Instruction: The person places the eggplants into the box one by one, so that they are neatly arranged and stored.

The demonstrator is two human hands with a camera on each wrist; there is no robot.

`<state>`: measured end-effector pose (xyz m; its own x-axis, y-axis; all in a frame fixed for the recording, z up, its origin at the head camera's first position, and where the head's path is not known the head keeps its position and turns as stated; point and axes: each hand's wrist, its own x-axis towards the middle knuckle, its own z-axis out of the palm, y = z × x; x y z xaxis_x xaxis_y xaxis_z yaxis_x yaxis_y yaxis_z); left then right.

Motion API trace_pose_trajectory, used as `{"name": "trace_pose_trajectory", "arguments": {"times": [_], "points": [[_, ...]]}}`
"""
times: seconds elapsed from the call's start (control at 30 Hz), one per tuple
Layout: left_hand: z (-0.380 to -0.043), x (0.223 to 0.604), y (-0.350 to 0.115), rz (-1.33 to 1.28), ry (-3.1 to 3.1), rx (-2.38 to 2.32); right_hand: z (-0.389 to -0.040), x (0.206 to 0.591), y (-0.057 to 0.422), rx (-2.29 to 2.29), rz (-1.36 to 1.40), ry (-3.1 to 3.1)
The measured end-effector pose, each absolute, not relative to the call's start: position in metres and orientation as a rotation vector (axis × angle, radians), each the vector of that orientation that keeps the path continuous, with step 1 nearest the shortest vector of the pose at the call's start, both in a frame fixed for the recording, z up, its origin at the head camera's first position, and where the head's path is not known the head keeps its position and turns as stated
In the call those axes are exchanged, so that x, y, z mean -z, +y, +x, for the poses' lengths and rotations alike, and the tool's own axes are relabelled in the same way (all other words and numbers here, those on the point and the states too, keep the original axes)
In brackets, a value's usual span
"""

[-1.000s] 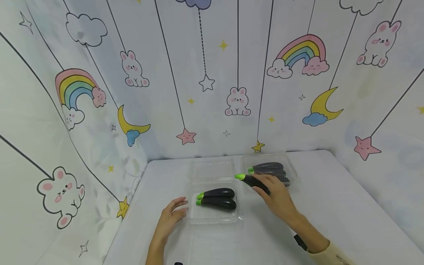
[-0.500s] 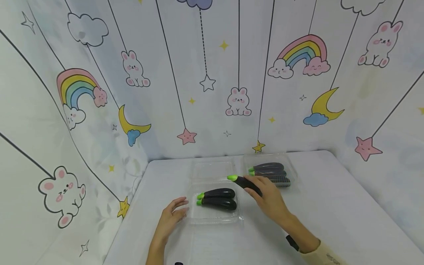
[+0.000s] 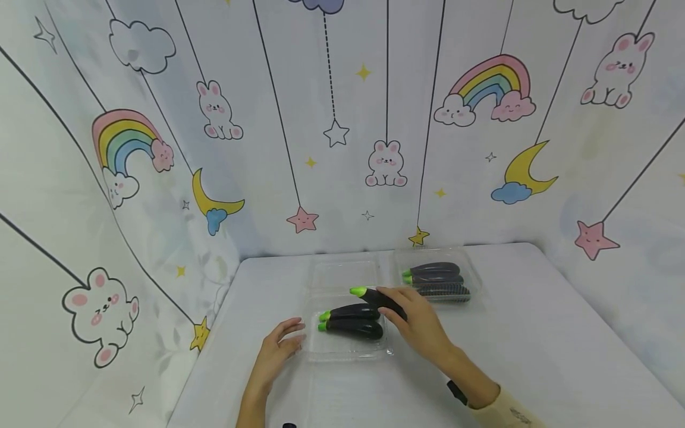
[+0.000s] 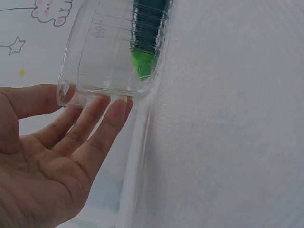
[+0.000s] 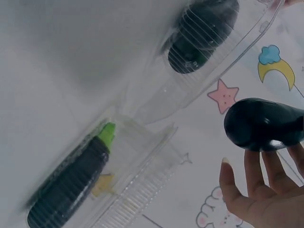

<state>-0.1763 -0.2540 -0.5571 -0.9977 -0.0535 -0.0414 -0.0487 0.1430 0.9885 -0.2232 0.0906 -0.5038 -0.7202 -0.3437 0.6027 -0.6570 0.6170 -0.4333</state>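
My right hand (image 3: 420,327) grips a dark eggplant (image 3: 374,299) with a green stem end, held above the right part of a clear plastic container (image 3: 348,358). Two eggplants (image 3: 353,329) lie side by side in that container, stems to the left. The right wrist view shows the held eggplant (image 5: 261,122) raised over the fingers, its thick end toward the containers. At the container's left side is my left hand (image 3: 274,352). Its fingertips touch the clear wall in the left wrist view, where one green stem end (image 4: 143,64) shows through the plastic.
Farther back on the right, a second clear container (image 3: 473,276) has several eggplants (image 3: 432,269) in it. A clear lid (image 3: 342,276) lies flat behind the nearer container. The white table (image 3: 556,356) meets a patterned backdrop (image 3: 342,190). A small dark object (image 3: 289,425) pokes in at the bottom edge.
My right hand has carried the eggplant left and slightly down, away from the far container and over the nearer one. My left hand stays in place.
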Motion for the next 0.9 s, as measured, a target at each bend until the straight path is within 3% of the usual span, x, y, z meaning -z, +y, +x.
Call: {"name": "trace_pose_trajectory", "arguments": {"times": [0.9], "points": [[-0.178, 0.559, -0.254, 0.128, -2.379, 2.055, -0.221, 0.530, 0.031, -0.871, 0.965, -2.451]]}}
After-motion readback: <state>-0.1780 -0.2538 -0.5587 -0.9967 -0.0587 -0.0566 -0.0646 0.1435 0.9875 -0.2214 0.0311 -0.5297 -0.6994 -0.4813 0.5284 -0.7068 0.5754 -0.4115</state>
